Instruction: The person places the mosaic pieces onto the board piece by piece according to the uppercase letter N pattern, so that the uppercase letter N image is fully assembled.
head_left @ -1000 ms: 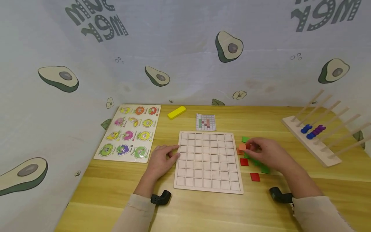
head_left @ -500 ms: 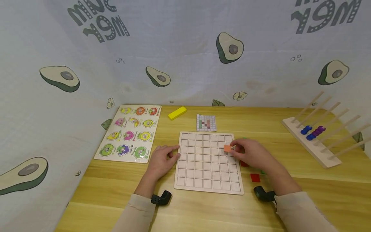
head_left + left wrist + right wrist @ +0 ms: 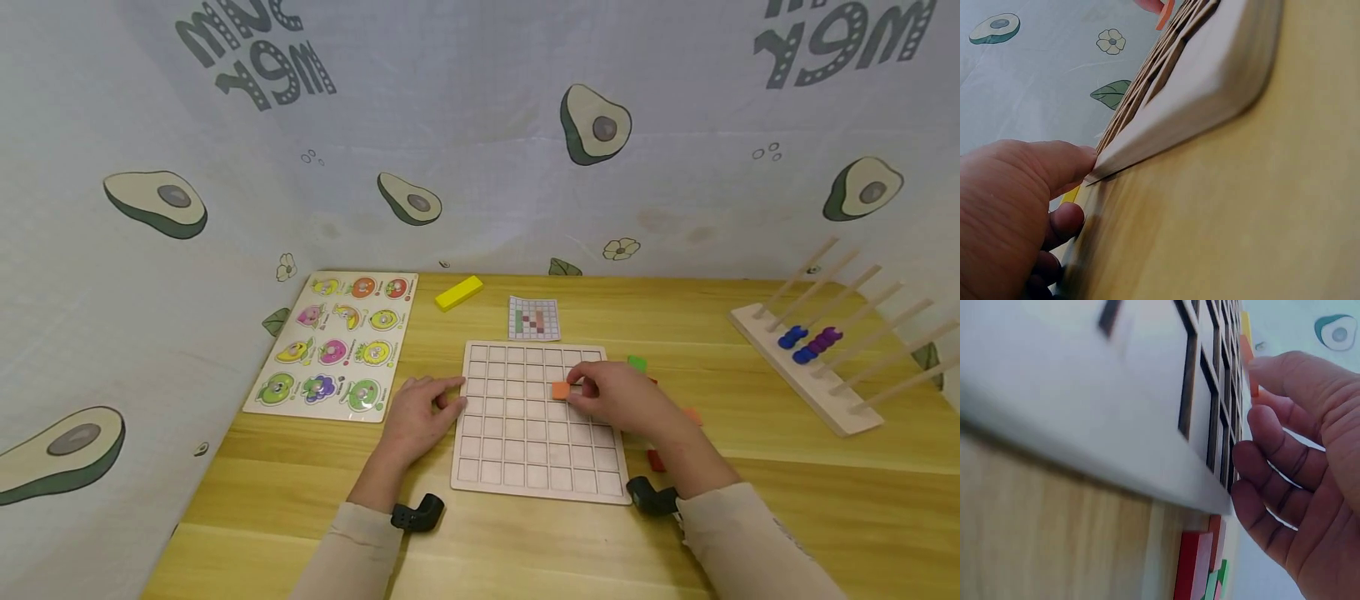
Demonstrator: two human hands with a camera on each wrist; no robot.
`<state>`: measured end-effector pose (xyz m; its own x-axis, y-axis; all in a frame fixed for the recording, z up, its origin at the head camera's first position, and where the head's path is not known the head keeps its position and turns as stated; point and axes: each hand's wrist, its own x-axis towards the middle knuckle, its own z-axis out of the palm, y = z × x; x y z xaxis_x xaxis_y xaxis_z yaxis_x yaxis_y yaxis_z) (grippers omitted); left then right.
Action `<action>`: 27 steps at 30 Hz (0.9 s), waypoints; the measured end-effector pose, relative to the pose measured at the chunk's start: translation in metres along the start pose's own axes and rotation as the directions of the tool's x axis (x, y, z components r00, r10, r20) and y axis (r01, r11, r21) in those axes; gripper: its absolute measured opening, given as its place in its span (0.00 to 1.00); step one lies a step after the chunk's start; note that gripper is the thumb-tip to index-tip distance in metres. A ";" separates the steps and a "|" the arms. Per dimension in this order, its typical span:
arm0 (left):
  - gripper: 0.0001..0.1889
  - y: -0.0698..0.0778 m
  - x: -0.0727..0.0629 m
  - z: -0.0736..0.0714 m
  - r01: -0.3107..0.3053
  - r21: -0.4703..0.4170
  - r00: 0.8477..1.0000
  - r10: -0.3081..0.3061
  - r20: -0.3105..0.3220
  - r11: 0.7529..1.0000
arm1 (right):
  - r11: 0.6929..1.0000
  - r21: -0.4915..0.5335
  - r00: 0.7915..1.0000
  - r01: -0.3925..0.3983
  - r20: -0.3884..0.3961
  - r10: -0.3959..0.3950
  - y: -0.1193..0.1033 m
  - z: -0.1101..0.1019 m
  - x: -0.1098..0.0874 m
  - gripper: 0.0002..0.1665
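A pale wooden grid board [image 3: 540, 492] with square cells lies at the middle of the table. My right hand [image 3: 618, 398] is over its right part, thumb and fingers pinching an orange square tile [image 3: 560, 390]. In the right wrist view the orange tile [image 3: 1249, 359] stands on edge at the fingertips, the other fingers loosely bent. At the board's left edge is my left hand [image 3: 417, 419], its thumb and index fingertips against the side. The left wrist view has the thumb of that hand [image 3: 1010, 200] touching the board's corner edge [image 3: 1166, 134].
Loose tiles, among them a green tile [image 3: 637, 363] and a red tile [image 3: 656, 460], lie right of the board, partly under my right forearm. Behind it is a pattern card [image 3: 534, 318] and a yellow block [image 3: 459, 293]. A fruit puzzle stands left, a peg stand [image 3: 834, 392] right.
My right hand has carried the orange tile left, from the loose tiles to over the board's cells. The left hand has stayed at the board's edge.
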<state>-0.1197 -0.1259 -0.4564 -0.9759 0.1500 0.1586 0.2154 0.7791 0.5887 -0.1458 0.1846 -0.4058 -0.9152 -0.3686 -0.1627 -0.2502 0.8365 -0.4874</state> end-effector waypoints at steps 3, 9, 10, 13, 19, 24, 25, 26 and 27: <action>0.17 0.000 0.000 0.000 0.001 0.000 1.000 -0.001 -0.001 1.000 | 1.000 -0.012 1.000 -0.003 0.004 0.003 -0.002 0.001 0.002 0.13; 0.17 0.001 0.000 0.000 0.005 0.000 1.000 -0.005 -0.003 1.000 | 0.999 -0.034 1.000 -0.013 0.016 0.013 -0.004 0.002 0.005 0.13; 0.17 0.000 0.000 0.000 0.007 -0.001 1.000 -0.007 -0.002 1.000 | 0.999 -0.035 1.000 -0.012 0.017 0.012 -0.004 0.001 0.005 0.13; 0.17 0.000 0.000 0.000 0.007 -0.002 1.000 -0.007 -0.003 1.000 | 0.999 -0.040 1.000 -0.002 0.016 0.003 -0.006 0.001 0.006 0.12; 0.17 -0.001 0.000 0.000 0.005 0.000 1.000 -0.005 -0.006 1.000 | 0.999 -0.044 1.000 0.007 0.018 -0.007 -0.008 0.001 0.007 0.12; 0.17 -0.001 0.001 0.000 0.008 0.008 1.000 -0.008 -0.006 1.000 | 1.000 -0.004 1.000 -0.024 0.012 0.024 -0.001 -0.001 0.003 0.16; 0.17 -0.001 0.001 0.000 0.007 0.009 1.000 -0.007 -0.005 1.000 | 0.999 0.008 0.999 -0.040 0.011 0.040 0.002 -0.002 0.001 0.17; 0.17 -0.001 0.001 0.000 0.007 0.008 1.000 -0.006 -0.004 1.000 | 0.998 0.019 0.998 -0.055 0.010 0.055 0.004 -0.003 -0.001 0.18; 0.17 -0.001 0.001 0.000 0.005 0.008 1.000 -0.005 -0.004 1.000 | 0.997 0.025 0.998 -0.067 0.008 0.067 0.007 -0.005 -0.003 0.19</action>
<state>-0.1208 -0.1266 -0.4567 -0.9769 0.1438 0.1583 0.2100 0.7848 0.5831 -0.1460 0.1939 -0.4046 -0.9273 -0.3151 -0.2021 -0.1801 0.8489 -0.4970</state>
